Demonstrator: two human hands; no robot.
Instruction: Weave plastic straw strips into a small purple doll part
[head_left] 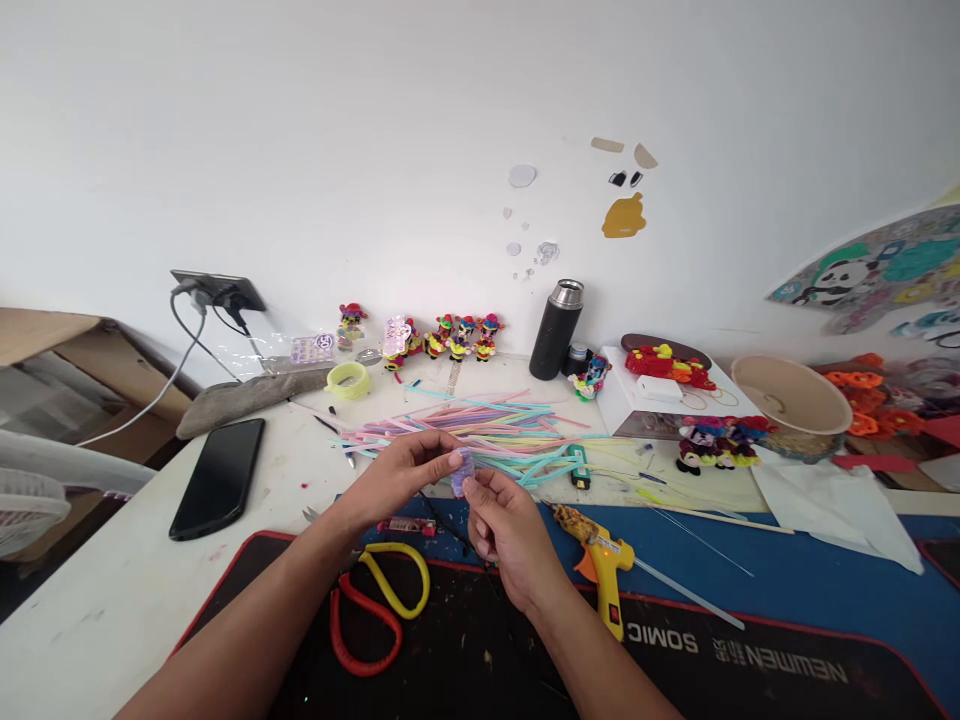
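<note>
And here are both hands, meeting on a small lavender piece (463,472): the left hand (405,478) pinches it near the top, the right hand (504,515) has its lower end under the thumb. Each grip is narrow, closed on that same piece, held up between them in front of pastel chenille stems (487,425) strewn over the desk (97,600). Down by the left forearm, there are scissors (381,590) with red and yellow handles; right of the right hand, a yellow glue gun (609,555), translucent glue stick (690,594) poking out behind.
</note>
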